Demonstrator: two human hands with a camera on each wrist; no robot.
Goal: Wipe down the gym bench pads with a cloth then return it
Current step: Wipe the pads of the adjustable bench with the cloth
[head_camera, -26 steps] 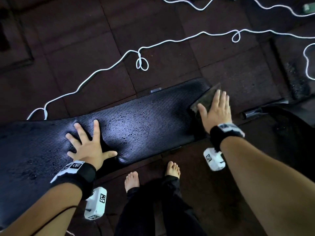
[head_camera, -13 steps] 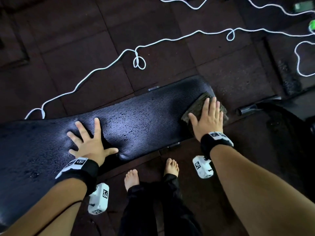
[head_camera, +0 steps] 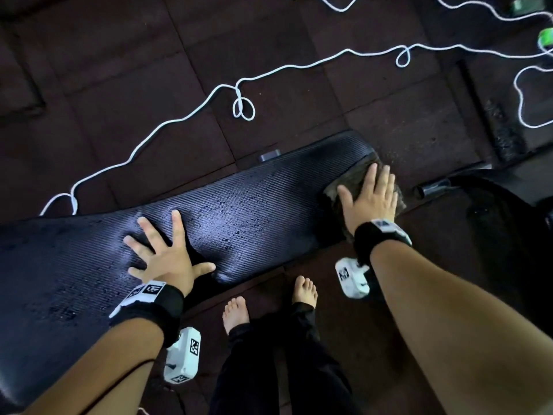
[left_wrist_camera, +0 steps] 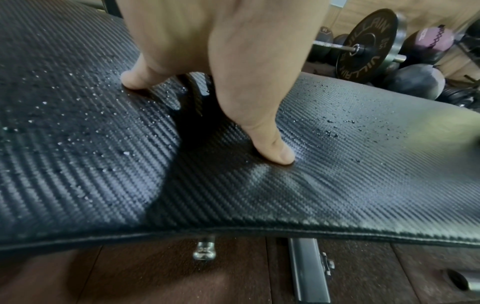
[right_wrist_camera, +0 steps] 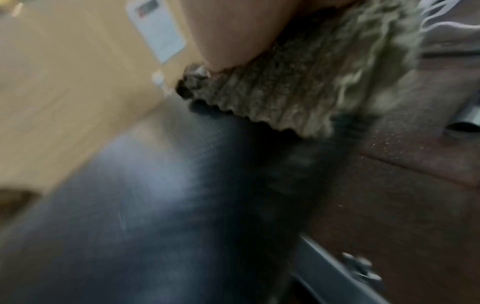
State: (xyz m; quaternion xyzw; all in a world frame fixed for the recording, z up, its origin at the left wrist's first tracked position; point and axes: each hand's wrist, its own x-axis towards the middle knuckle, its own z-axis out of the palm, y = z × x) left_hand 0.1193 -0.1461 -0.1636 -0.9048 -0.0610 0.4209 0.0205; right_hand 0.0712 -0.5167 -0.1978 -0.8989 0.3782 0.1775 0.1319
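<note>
A long black textured bench pad (head_camera: 254, 211) runs across the head view, speckled with water droplets (left_wrist_camera: 78, 131). My left hand (head_camera: 167, 250) lies flat on it with fingers spread, pressing into the cushion (left_wrist_camera: 259, 185). My right hand (head_camera: 369, 196) presses flat, fingers straight and together, on a grey-brown ribbed cloth (head_camera: 347, 184) at the pad's right end. In the blurred right wrist view the cloth (right_wrist_camera: 298, 90) sits under my palm at the pad's edge (right_wrist_camera: 182, 185).
A white cord (head_camera: 185, 115) loops over the dark rubber floor tiles behind the bench. My bare feet (head_camera: 236, 313) stand in front of it. Metal frame parts (head_camera: 434, 185) lie to the right. A barbell plate (left_wrist_camera: 366, 45) and medicine balls (left_wrist_camera: 413, 82) stand beyond the bench.
My right hand has drawn the cloth back from the far right corner toward me along the pad's end. The left hand has stayed planted on the pad.
</note>
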